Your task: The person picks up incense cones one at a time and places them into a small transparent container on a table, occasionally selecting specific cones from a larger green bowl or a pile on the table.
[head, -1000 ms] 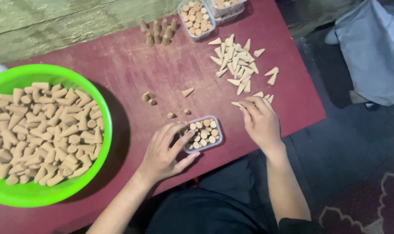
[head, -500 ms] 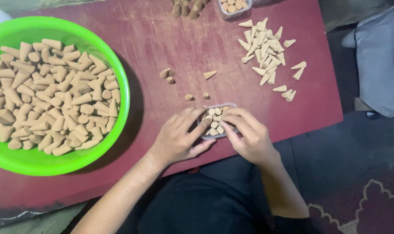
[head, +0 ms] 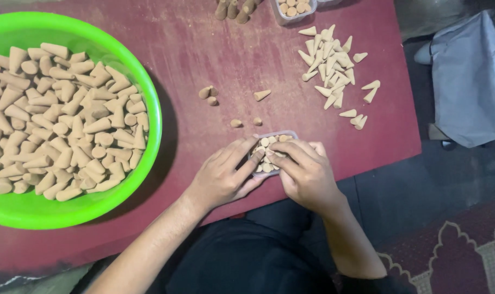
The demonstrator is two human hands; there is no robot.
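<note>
A small clear plastic box (head: 273,136) packed with upright tan incense cones sits near the front edge of the dark red table (head: 204,60). My left hand (head: 226,174) steadies the box from its left side, fingers against the wall. My right hand (head: 304,171) covers the box's right half, with its fingertips pressing among the cones inside. Whether a cone is pinched in those fingers is hidden. A loose pile of pale cones (head: 332,62) lies at the far right of the table.
A big green bowl (head: 149,103) heaped with tan cones fills the left. Several stray cones (head: 209,93) lie mid-table. Filled clear boxes (head: 294,8) and standing darker cones (head: 236,8) are at the far edge. A grey cloth (head: 468,76) lies on the floor right.
My right hand came back from the pale cone pile to the small box and now presses into it. The left hand stayed on the box. The view shifted slightly.
</note>
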